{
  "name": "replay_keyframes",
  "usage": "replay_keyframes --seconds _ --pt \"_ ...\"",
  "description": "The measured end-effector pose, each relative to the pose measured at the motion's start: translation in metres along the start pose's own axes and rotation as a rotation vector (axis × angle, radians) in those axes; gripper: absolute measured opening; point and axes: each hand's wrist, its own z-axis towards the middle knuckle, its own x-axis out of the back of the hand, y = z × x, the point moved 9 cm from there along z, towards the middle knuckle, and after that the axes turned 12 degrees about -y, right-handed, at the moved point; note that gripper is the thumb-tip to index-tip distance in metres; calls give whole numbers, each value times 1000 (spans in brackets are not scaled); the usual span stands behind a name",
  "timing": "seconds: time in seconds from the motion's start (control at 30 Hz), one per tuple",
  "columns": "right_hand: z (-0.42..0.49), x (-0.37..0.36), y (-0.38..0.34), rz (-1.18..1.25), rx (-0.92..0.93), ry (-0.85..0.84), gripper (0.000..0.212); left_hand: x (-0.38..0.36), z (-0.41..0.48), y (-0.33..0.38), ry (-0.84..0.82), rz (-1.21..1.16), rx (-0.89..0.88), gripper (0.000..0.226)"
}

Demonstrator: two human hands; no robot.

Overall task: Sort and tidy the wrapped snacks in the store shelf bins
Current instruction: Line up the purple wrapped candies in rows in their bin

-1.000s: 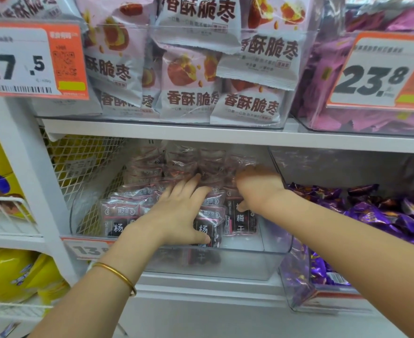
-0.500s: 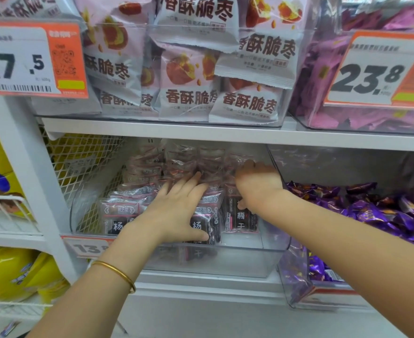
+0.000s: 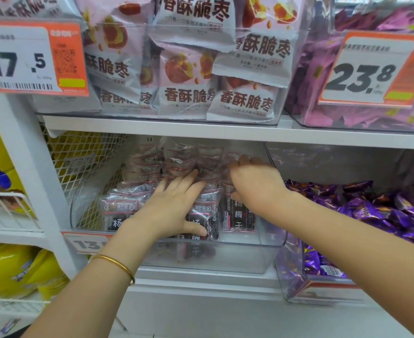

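Head view, store shelf; clear bin (image 3: 250,257) sits on the lower shelf, centre, filled with dark snack packs (image 3: 237,215) stacked in rows running from near to far.

Left hand (image 3: 169,211) lies flat on top of the middle rows; fingers (image 3: 189,178) straight and spread, pointing far, released, gripping nothing; thumb stretched right along the near edge of a front pack; packs lie directly under palm and fingers, touching. One front pack (image 3: 117,215) shows uncovered just left of the wrist. Gold bangle (image 3: 118,264) on the left forearm.

Right hand (image 3: 254,184) reaches over the right row, near the bin's right wall; fingers (image 3: 245,162) bent down over the far packs, tips hidden behind them; cannot tell whether they grasp a pack or only rest on it. Nearest pack of that row stands just below the wrist.

Around: pale snack bags (image 3: 189,93) in the bin on the shelf above; price tag (image 3: 30,57) upper left; second price tag (image 3: 364,74) upper right; purple candies (image 3: 384,211) in the bin to the right; yellow bags (image 3: 13,272) far left.
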Motion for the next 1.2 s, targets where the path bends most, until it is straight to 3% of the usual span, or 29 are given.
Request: replay_keyframes --seconds 0.1,0.27,0.53,0.73,0.9,1.13,1.2 --pt "-2 -5 -9 252 126 -77 34 3 -1 2 42 41 -10 104" --pt "-5 -23 -38 422 255 -198 39 12 -7 -4 67 -32 -1 97" --pt "-7 -33 -48 416 201 -218 61 32 -30 -45 60 -162 148 48" --pt "-5 -38 -50 524 144 -219 65 16 -33 -56 -72 -71 216 53" --pt "-6 -32 -39 525 95 -165 61 15 -27 -48 0 -84 169 40" --pt "-4 -31 -42 444 112 -182 67 22 -21 -43 100 -110 122 40" --pt "-7 -20 -31 413 102 -133 58 20 -21 -45 92 -125 126 43"
